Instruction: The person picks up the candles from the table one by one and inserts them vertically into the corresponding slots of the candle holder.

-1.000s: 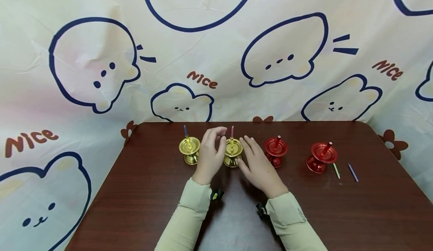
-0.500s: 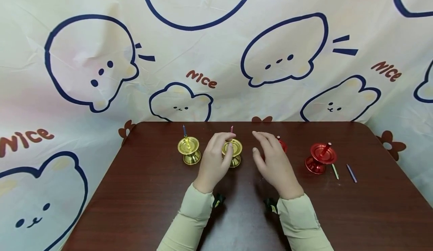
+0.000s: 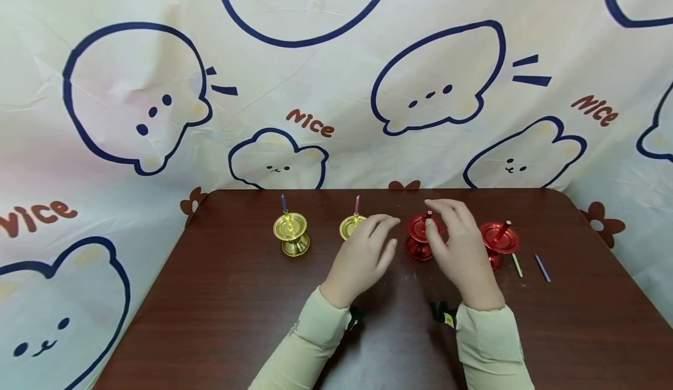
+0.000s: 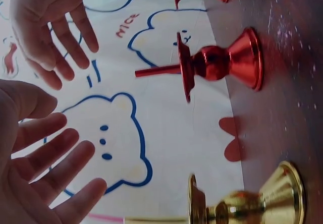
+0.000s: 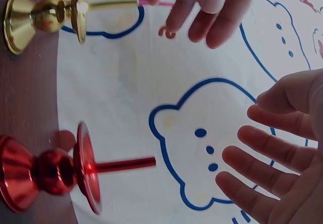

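Note:
My left hand (image 3: 360, 258) hovers in front of a gold candle holder (image 3: 349, 227) with a pink candle (image 3: 357, 204) standing in it, and partly hides it. Its fingers are loosely bent and hold nothing. My right hand (image 3: 465, 253) hangs between two red candle holders, fingers relaxed around air. The nearer red candle holder (image 3: 417, 249) stands just left of the right hand, its thin red tube pointing up without a candle. Past that hand is the other red candle holder (image 3: 503, 243), also with a bare tube. No contact with a holder shows in the wrist views.
At the left stands another gold candle holder (image 3: 294, 246) with a blue candle (image 3: 284, 203). A pale green candle (image 3: 517, 265) and a purple candle (image 3: 543, 268) lie at the right on the dark wooden table (image 3: 221, 308). A printed cloth (image 3: 347, 86) hangs behind.
Both hands have moved to the right, away from the gold holder with the pink candle toward the red holders. The hands have also spread further apart. The holders have stayed in place.

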`<state>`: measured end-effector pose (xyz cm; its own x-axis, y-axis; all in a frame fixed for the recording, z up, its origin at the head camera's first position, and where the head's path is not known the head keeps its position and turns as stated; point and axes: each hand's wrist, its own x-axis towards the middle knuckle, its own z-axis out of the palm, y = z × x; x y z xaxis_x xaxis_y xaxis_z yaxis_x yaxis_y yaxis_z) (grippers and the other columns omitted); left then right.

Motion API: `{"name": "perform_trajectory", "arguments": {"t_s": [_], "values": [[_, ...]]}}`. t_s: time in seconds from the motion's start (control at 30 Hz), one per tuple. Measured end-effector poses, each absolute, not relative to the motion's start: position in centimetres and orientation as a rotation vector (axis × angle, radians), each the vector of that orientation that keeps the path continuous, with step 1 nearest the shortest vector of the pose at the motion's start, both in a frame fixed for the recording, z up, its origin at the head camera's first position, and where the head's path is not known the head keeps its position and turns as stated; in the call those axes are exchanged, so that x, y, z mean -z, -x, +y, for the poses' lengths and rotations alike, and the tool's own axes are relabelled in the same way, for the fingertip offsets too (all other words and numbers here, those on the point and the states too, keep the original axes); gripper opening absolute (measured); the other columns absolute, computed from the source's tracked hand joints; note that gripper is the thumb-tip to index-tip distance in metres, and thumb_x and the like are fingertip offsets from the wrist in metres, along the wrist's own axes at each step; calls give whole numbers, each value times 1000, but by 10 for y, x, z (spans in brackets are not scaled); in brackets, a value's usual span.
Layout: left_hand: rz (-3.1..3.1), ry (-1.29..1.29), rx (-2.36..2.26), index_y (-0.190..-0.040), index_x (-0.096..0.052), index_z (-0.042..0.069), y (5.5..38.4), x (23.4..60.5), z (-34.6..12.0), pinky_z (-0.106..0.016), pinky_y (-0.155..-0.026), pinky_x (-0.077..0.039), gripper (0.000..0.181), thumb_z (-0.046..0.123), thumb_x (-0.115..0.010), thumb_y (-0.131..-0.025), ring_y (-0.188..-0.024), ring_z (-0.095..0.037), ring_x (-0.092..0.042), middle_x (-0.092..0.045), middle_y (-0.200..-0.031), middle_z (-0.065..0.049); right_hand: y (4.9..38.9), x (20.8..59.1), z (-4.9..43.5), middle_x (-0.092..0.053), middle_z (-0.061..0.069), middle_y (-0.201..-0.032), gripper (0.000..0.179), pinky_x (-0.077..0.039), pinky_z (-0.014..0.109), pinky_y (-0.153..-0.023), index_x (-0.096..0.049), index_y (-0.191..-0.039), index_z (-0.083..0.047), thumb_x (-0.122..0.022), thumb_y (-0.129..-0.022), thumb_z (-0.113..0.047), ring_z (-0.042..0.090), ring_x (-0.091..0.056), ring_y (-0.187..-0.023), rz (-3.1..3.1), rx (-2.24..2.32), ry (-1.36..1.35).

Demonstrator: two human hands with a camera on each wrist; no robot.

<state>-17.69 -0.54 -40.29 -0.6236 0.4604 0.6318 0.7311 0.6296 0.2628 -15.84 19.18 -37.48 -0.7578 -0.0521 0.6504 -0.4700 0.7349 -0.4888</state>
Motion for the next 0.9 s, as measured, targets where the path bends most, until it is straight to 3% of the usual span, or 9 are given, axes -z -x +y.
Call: {"name": "perform_trajectory", "arguments": {"t_s": [0.27, 0.37, 0.6, 0.77, 0.9], "values": [[-2480, 988, 481, -139, -58, 5, 176, 406, 10, -34, -108, -45, 43, 26, -62, -101, -125, -23, -58, -59, -136, -11, 153, 368, 204, -61, 20, -124, 32, -48, 60, -98, -67, -126, 0, -64, -95, 0, 35, -57, -117, -2302, -887, -296], [-2547, 992, 385, -143, -55, 5, 176, 410, 15, -38, -110, -44, 49, 31, -61, -102, -131, -24, -55, -57, -142, -11, 151, 365, 210, -61, 20, -126, 31, -48, 60, -97, -68, -125, 0, -64, -94, 1, 35, -56, -119, -2261, -874, -260], [-2722, 987, 203, -154, -43, 8, 176, 416, 28, -45, -117, -35, 63, 44, -55, -104, -148, -24, -36, -39, -160, -10, 144, 359, 230, -59, 20, -130, 32, -50, 47, -91, -67, -128, -2, -63, -96, -3, 35, -57, -111, -2260, -836, -160], [-2791, 983, 155, -158, -36, 10, 178, 419, 35, -46, -118, -32, 68, 49, -50, -105, -152, -23, -27, -29, -165, -8, 137, 358, 249, -57, 22, -132, 35, -49, 62, -92, -64, -131, -1, -62, -97, -6, 39, -54, -114, -2336, -784, -91], [-2840, 968, 159, -161, -28, 11, 180, 422, 37, -46, -120, -28, 73, 54, -46, -104, -154, -21, -21, -23, -168, -6, 134, 359, 265, -56, 25, -136, 37, -45, 65, -97, -61, -133, 2, -61, -97, -5, 44, -51, -122, -2380, -726, -55]]}}
